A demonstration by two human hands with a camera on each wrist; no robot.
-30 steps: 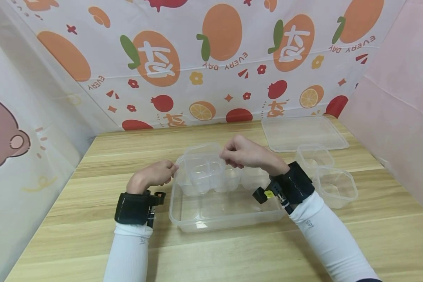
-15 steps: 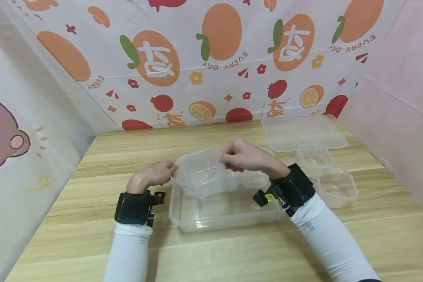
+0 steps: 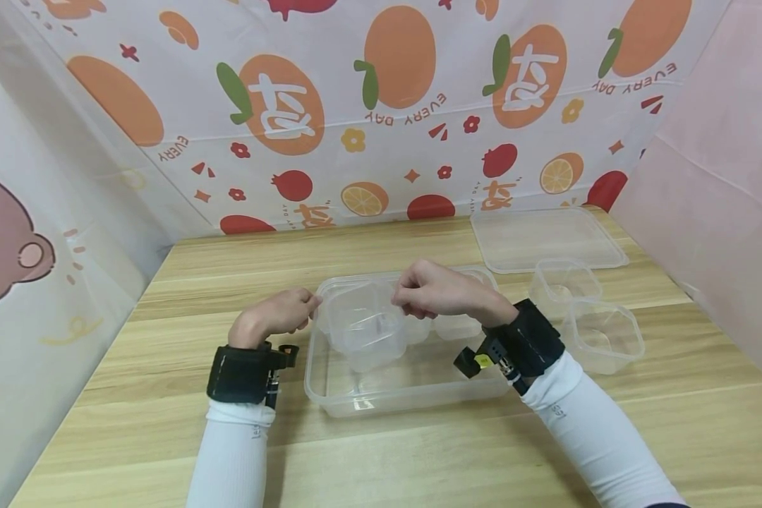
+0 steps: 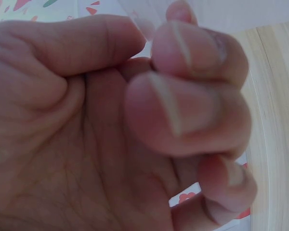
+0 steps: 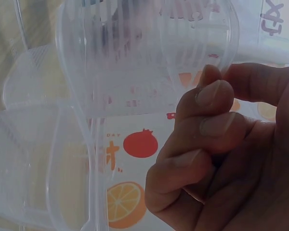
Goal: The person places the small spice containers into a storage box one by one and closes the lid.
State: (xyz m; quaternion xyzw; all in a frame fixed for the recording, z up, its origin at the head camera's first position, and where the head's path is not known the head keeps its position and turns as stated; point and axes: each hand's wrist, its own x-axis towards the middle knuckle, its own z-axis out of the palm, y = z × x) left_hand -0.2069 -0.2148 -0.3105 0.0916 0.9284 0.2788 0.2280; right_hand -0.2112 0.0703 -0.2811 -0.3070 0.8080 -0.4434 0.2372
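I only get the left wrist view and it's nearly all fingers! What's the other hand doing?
Observer: The right hand is pinching the edge of a small clear tub.

Operator: Ooh! Are there any more like it outside?

Observer: Yes, two more tubs stand on the table, to the right of the big box.

Operator: And what's behind those two?

Observer: A flat clear lid, lying at the back right.
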